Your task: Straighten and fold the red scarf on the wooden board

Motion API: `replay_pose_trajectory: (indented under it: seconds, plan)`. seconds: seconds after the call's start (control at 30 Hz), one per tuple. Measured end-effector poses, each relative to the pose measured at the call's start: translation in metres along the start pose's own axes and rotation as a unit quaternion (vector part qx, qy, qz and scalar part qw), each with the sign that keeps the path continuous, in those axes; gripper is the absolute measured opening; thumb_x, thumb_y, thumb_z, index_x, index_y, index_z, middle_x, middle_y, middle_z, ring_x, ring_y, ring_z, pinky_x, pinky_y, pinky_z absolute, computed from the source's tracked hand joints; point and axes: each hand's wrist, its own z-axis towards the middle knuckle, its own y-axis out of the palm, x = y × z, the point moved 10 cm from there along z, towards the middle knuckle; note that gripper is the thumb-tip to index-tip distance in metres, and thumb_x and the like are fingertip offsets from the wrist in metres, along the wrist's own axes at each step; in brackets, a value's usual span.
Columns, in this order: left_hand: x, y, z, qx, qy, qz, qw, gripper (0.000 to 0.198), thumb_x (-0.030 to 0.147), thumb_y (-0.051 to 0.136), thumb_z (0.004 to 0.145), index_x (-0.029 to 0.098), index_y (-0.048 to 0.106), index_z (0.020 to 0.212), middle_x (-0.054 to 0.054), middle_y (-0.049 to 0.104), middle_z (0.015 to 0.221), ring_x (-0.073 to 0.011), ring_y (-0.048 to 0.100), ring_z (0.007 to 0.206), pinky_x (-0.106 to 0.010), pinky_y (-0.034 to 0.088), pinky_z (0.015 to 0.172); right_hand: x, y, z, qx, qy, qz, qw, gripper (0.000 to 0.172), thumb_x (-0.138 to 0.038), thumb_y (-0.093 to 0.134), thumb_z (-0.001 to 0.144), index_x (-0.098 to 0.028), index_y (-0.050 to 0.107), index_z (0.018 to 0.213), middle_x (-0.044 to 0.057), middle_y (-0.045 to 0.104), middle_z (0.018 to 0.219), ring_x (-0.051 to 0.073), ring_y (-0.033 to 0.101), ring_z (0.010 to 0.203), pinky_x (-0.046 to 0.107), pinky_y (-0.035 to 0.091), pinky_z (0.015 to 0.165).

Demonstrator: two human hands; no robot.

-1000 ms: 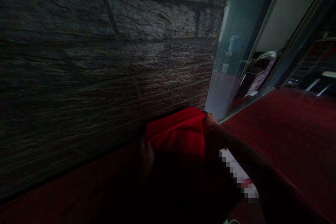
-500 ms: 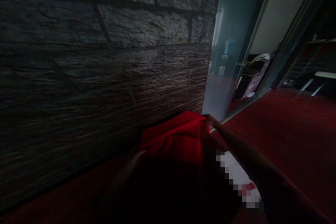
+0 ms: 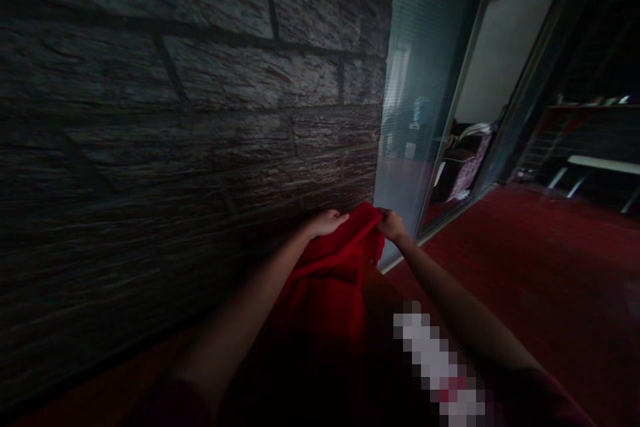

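A red cloth point(image 3: 335, 283) hangs in folds in front of me, its upper edge near the stone wall. My right hand point(image 3: 390, 223) pinches the cloth at its far right corner, fingers closed. A short way to the left, my left hand point(image 3: 327, 221) is closed on the cloth's upper edge, thumb lying along it. Between the two hands a band of the cloth is stretched slantwise. Its lower part fades into deep shadow, so where it ends cannot be made out.
A rough stone wall point(image 3: 225, 80) rises on the left, right beside my left arm. Ahead stands a glass panel point(image 3: 415, 67) by a doorway, with an armchair point(image 3: 463, 163) beyond. Red floor point(image 3: 540, 260) and a white bench point(image 3: 605, 164) lie right. A blurred-out white item point(image 3: 425, 347) sits below my right arm.
My left hand has moved right and forward along the cloth's edge, closer to my right hand. The view has shifted slightly right, and the cloth's top is now narrower between the hands.
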Motion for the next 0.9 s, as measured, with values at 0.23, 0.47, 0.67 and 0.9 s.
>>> replay_pose_trajectory:
  seconds: [0.23,0.47,0.67,0.9]
  plan:
    - [-0.031,0.045,0.057,-0.138,-0.070,-0.120,0.981,0.057,0.066,0.078,0.064,0.014,0.072,0.087,-0.008,0.074,0.077,-0.0201,0.067,0.065,-0.031,0.054,0.068,-0.026,-0.034,0.006,0.039,-0.028,-0.011,0.999,0.034,-0.017,0.050,0.091,-0.022,0.072,0.116,0.007,0.071,0.117,0.024,0.064,0.116,0.021,0.046,0.088]
    - [-0.047,0.040,0.051,-0.220,-0.104,-0.205,0.948,0.056,0.048,0.094,0.047,0.013,0.075,0.085,-0.011,0.077,0.086,-0.0201,0.071,0.070,-0.029,0.056,0.072,-0.010,0.002,0.014,0.031,-0.003,-0.020,0.999,0.038,-0.018,0.047,0.093,-0.020,0.067,0.126,0.011,0.069,0.120,0.023,0.065,0.112,0.023,0.046,0.089]
    - [-0.029,0.025,0.049,-0.205,-0.069,-0.271,0.938,0.042,0.038,0.092,0.056,0.015,0.075,0.086,-0.008,0.078,0.087,-0.0177,0.072,0.071,-0.026,0.056,0.074,0.005,0.071,0.006,-0.060,-0.033,-0.010,0.998,0.026,-0.027,0.059,0.094,-0.016,0.068,0.116,0.013,0.071,0.109,0.021,0.067,0.102,0.028,0.048,0.088]
    - [-0.007,0.009,0.050,-0.167,-0.038,-0.331,0.928,0.034,0.028,0.091,0.061,0.014,0.075,0.088,-0.007,0.078,0.086,-0.0169,0.073,0.073,-0.024,0.057,0.074,0.016,0.099,-0.004,-0.108,-0.045,0.035,0.992,0.025,-0.038,0.056,0.098,-0.015,0.065,0.099,0.003,0.067,0.091,0.015,0.065,0.082,0.030,0.052,0.077]
